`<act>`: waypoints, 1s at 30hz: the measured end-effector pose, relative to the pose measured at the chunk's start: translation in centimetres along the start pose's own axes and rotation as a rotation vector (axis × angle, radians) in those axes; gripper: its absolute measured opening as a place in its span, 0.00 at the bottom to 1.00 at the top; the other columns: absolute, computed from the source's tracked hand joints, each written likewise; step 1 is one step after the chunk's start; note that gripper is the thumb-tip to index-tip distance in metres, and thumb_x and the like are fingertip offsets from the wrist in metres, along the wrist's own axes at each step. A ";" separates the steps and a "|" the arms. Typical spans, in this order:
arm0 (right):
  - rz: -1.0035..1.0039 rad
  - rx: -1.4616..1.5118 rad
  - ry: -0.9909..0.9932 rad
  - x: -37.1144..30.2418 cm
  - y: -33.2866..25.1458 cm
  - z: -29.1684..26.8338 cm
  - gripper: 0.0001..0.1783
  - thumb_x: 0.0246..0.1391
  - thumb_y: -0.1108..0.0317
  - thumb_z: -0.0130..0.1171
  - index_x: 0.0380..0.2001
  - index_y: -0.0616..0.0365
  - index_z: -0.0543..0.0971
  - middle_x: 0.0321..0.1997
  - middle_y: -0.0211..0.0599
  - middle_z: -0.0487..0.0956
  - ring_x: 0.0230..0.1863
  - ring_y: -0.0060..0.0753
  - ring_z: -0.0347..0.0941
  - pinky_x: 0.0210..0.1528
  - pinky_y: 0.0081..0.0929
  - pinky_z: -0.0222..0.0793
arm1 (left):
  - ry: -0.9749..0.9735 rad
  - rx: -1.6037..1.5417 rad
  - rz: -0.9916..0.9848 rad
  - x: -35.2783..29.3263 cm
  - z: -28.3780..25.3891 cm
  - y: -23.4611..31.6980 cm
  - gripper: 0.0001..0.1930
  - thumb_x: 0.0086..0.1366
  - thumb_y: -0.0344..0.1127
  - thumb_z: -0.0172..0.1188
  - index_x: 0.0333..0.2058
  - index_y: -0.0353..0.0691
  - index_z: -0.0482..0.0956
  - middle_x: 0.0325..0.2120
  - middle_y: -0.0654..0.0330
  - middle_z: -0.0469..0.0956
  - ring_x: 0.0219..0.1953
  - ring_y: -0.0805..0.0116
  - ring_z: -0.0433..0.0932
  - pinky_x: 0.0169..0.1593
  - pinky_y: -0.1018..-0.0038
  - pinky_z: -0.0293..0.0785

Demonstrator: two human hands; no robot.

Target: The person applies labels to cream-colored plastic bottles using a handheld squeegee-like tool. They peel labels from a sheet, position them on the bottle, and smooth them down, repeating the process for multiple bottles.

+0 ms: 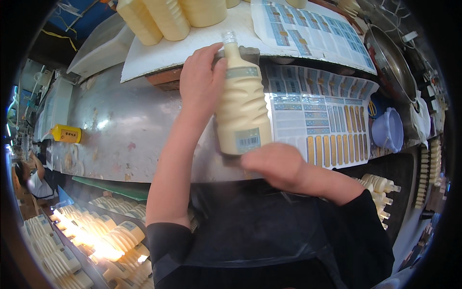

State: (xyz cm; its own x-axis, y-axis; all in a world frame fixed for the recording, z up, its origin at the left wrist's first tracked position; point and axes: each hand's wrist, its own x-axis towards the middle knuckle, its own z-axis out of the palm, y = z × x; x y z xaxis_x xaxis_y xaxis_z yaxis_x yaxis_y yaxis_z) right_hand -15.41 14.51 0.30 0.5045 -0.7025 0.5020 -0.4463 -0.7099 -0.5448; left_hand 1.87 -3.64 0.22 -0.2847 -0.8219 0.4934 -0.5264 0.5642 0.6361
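Note:
A cream bottle (240, 115) with wavy ridges and a clear glass neck lies on the metal bench, its neck away from me on a small grey block (250, 53). There is a pale blue label (243, 72) on its shoulder and a barcode label (248, 140) near its base. My left hand (199, 77) grips it from the left at neck and shoulder, thumb along the shoulder. By the base's right corner is my right hand (276, 164), its fingers curled in and smeared by motion. Whatever those fingers hold, if anything, is hidden.
Label sheets (317, 115) lie right of the bottle, with another sheet (308, 29) on the white board (202, 48) behind. Cream bottles (163, 19) stand at the back. A yellow container (66, 133), a lilac bucket (386, 129) and racks of bottles (110, 231) surround the bench.

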 end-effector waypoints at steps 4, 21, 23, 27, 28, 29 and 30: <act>0.421 -0.041 0.499 -0.7 2.4 -0.5 0.18 0.45 0.84 0.66 0.43 0.61 0.83 0.40 0.43 0.84 0.37 0.43 0.83 0.39 0.31 0.79 | -0.059 0.230 -0.002 2.9 0.7 0.5 0.19 0.70 0.39 0.56 0.57 0.39 0.79 0.40 0.55 0.81 0.42 0.55 0.78 0.48 0.61 0.74; -0.411 -0.209 0.275 -0.2 -0.4 0.6 0.09 0.46 0.75 0.64 0.33 0.65 0.80 0.33 0.37 0.76 0.35 0.35 0.75 0.33 0.30 0.70 | -0.066 -0.397 -0.643 2.4 -6.4 -0.7 0.17 0.72 0.43 0.61 0.52 0.41 0.74 0.38 0.65 0.76 0.32 0.80 0.73 0.37 0.81 0.68; -0.386 -0.228 0.210 -0.7 -0.4 0.7 0.09 0.48 0.75 0.63 0.35 0.64 0.81 0.37 0.39 0.78 0.38 0.36 0.78 0.35 0.29 0.71 | -0.029 -0.382 -0.661 1.7 -7.0 -1.5 0.15 0.72 0.42 0.61 0.51 0.41 0.74 0.37 0.65 0.77 0.33 0.80 0.73 0.38 0.82 0.69; -0.297 -0.138 0.122 -2.3 -0.2 1.4 0.16 0.46 0.76 0.65 0.42 0.60 0.83 0.41 0.39 0.83 0.40 0.39 0.82 0.36 0.31 0.75 | -0.002 -0.471 -0.673 0.8 -7.8 -2.5 0.14 0.73 0.41 0.61 0.51 0.43 0.74 0.36 0.64 0.80 0.34 0.79 0.74 0.39 0.82 0.69; -0.233 -0.099 0.160 -2.4 -0.1 1.1 0.17 0.46 0.76 0.65 0.43 0.60 0.83 0.40 0.39 0.83 0.38 0.40 0.82 0.35 0.31 0.75 | 0.004 -0.484 -0.677 0.7 -7.8 -2.3 0.15 0.72 0.41 0.62 0.52 0.43 0.73 0.36 0.65 0.78 0.34 0.79 0.73 0.39 0.81 0.69; -0.169 -0.060 0.198 -2.3 0.2 0.9 0.18 0.45 0.77 0.66 0.44 0.60 0.83 0.39 0.38 0.84 0.37 0.40 0.82 0.35 0.32 0.75 | 0.011 -0.497 -0.681 0.6 -7.7 -2.0 0.17 0.72 0.41 0.63 0.53 0.42 0.73 0.36 0.65 0.77 0.33 0.78 0.72 0.39 0.80 0.69; -0.053 -0.130 0.303 -2.4 0.7 0.9 0.18 0.51 0.75 0.64 0.48 0.57 0.82 0.35 0.41 0.84 0.33 0.43 0.82 0.34 0.36 0.76 | 0.017 -0.510 -0.685 0.6 -7.6 -1.7 0.19 0.71 0.42 0.64 0.54 0.41 0.72 0.36 0.65 0.75 0.32 0.78 0.71 0.39 0.78 0.69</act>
State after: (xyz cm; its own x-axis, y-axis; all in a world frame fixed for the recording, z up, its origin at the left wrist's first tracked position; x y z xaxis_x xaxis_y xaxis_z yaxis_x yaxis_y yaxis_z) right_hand -16.28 15.73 -1.87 0.2959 -0.6334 0.7150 -0.5255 -0.7330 -0.4319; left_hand 8.73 -4.50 3.95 -0.0210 -0.9956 -0.0911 -0.1517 -0.0869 0.9846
